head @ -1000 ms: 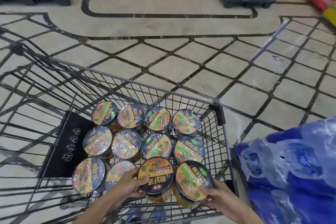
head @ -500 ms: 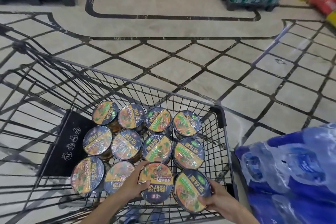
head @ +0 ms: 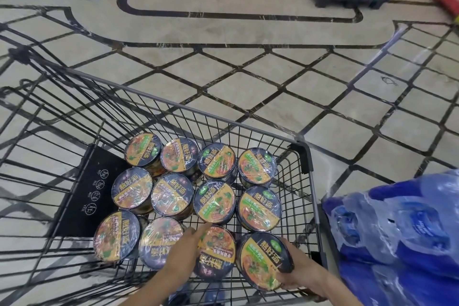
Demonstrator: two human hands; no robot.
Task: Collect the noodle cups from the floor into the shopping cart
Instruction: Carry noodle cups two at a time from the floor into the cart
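Two final noodle cups are being seated along the shopping cart's (head: 313, 196) near edge: one (head: 216, 251) is being steadied by the left hand (head: 182, 253), fingers extended over its lid; the corner cup (head: 264, 259) is being clasped by the right hand (head: 296, 271). Release is judged next.

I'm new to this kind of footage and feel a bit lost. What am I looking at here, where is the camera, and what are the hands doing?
There is no machine: a person wears a wide-angle camera on the head, looking forward and down at their own bare hands. Below is a wire shopping cart on a tiled shop floor, holding twelve noodle cups in three rows of four. The right hand has its grip around the nearest right cup, which sits tilted. The left hand rests with fingers stretched over the rim of the cup beside it. To the right of the cart lies a blue pack of water bottles; more stacked goods stand at the far edge.
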